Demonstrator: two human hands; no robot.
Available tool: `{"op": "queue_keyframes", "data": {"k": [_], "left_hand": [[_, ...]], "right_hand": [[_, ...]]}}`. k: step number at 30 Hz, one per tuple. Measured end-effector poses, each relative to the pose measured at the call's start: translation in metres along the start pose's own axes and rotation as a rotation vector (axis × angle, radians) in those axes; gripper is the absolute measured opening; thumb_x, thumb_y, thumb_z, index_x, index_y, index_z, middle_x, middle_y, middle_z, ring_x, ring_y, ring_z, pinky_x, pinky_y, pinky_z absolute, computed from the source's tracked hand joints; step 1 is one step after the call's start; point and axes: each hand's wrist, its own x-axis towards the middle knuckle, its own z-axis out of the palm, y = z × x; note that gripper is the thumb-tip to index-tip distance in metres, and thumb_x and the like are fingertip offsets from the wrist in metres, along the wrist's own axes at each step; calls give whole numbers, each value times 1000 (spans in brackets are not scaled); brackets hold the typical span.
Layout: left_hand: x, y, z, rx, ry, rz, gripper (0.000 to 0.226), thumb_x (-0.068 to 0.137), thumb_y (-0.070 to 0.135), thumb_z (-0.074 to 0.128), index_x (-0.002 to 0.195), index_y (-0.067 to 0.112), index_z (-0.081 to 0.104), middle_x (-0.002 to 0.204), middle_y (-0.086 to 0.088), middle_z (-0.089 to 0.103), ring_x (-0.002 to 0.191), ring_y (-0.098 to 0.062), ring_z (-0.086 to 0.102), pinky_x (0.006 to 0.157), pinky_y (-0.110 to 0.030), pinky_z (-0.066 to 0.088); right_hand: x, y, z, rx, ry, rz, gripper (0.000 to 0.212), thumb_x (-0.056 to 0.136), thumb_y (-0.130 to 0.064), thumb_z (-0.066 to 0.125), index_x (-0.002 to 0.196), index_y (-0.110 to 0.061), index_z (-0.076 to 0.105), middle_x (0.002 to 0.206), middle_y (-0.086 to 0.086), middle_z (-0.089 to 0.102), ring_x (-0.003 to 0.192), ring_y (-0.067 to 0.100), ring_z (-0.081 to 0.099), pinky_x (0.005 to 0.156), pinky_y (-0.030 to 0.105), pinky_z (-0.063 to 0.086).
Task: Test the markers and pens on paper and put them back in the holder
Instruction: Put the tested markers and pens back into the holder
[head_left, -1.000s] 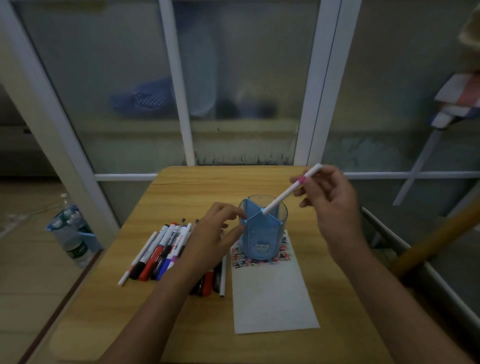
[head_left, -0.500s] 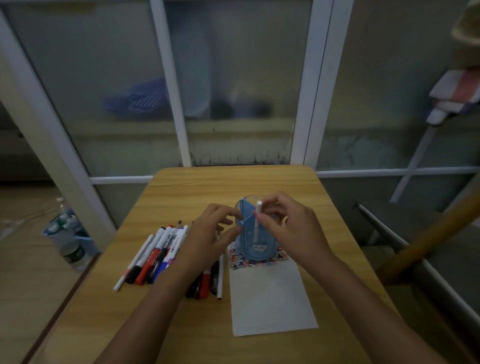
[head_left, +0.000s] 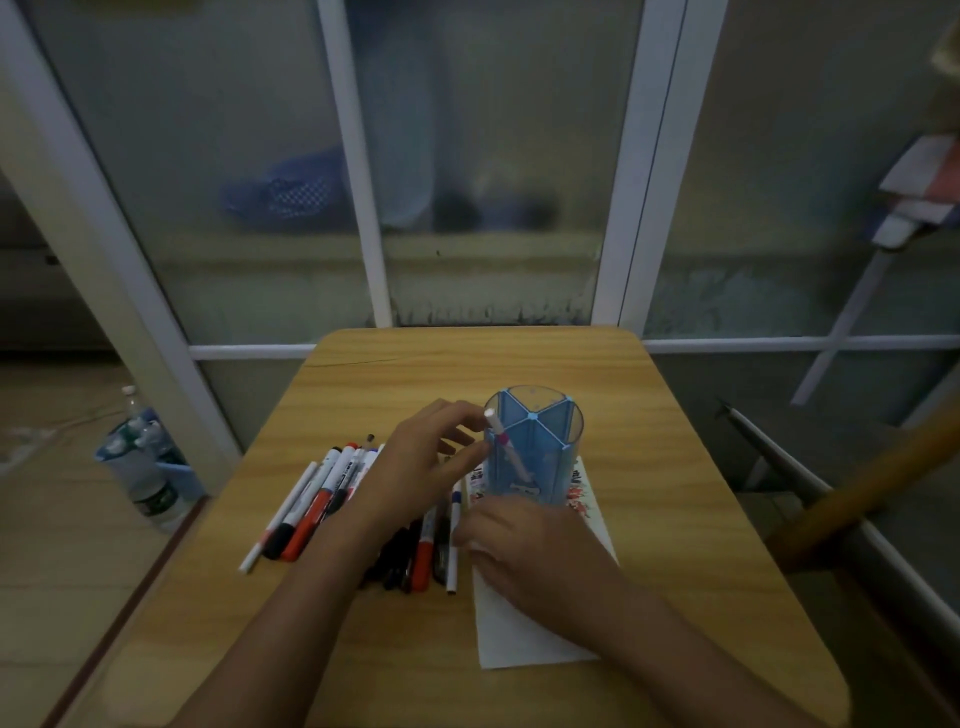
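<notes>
**Pen's in the holder, right hand heading back to the pile**

Since half a second ago the right hand (head_left: 524, 545) has let go of the white pen (head_left: 505, 449) and dropped down to the lower middle of the frame, over the top edge of the paper (head_left: 524, 639). Its fingers are curled toward the white pen at the right end of the pen pile (head_left: 363, 504), but whether it actually pinches one I cannot tell (the knuckles hide the tips).

Biggest first: the wooden table (head_left: 675, 519) fills the lower centre. The paper lies just right of centre, near the bottom. The blue holder (head_left: 535, 452) stands upright on the paper's printed top end, centre frame. The white pen with the pink band leans inside its left front compartment, top poking above the rim.

The left hand (head_left: 431, 462) sits just left of the holder, fingers curved, thumb and fingertips touching its left wall. The loose markers lie in a fan under and left of that hand.
</notes>
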Motion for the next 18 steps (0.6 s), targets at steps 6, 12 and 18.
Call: {"op": "queue_keyframes", "data": {"k": [6,12,18], "left_hand": [[-2,-3,-2,33,-30,-2,28,92,21,62,115,38,58,112,10,61,99,-1,61,82,-30,56],[-3,1,-4,2,-34,-3,34,92,16,64,109,44,58,110,9,62,96,-1,62,80,-21,54],[-5,-3,-4,20,-47,-13,46,92,8,63,115,47,54,112,8,63,97,-1,61,81,-17,52]], "right_hand": [[7,5,26,-22,-137,-56,25,88,-14,67,108,-28,65,108,-8,67,93,11,62,69,30,55],[10,6,23,5,-149,-94,22,87,-15,69,99,-34,65,105,-12,64,92,9,59,64,30,53],[9,12,23,23,-176,-113,24,92,-15,62,104,-35,67,109,-13,64,96,11,59,68,35,54]]}}
